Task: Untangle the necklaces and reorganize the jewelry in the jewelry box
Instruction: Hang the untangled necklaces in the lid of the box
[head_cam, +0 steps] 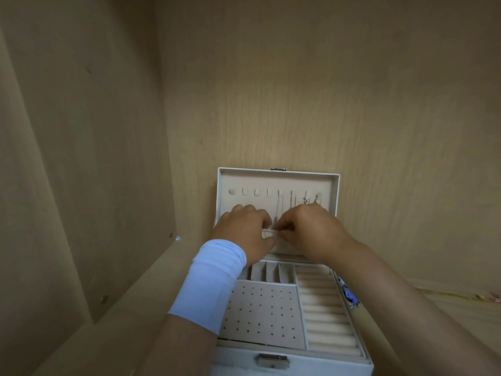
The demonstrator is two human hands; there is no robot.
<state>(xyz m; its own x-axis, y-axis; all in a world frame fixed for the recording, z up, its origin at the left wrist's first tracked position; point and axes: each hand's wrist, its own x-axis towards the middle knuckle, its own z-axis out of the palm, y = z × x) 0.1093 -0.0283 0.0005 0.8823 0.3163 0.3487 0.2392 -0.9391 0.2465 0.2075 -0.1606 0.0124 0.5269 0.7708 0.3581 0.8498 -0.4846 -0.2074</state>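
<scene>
A white jewelry box [360,348] stands open on a wooden shelf, its lid [336,185] upright against the back wall. Several hooks run across the lid's beige lining, and thin necklace chains [277,210] hang from the right-hand ones. My left hand [244,226], with a pale blue wristband, and my right hand [311,229] meet at the lid's elastic pocket edge [268,232]. Both pinch that white band where one chain's lower end reaches it. The tray below shows small slots, a dotted earring panel [260,313] and ring rolls [322,316].
Wooden cabinet walls close in on the left [81,158] and behind [325,90]. A blue-and-white patterned item [348,291] lies against the box's right side. A metal clasp [272,360] sits on the box's front. Bare shelf board extends to the left and right of the box.
</scene>
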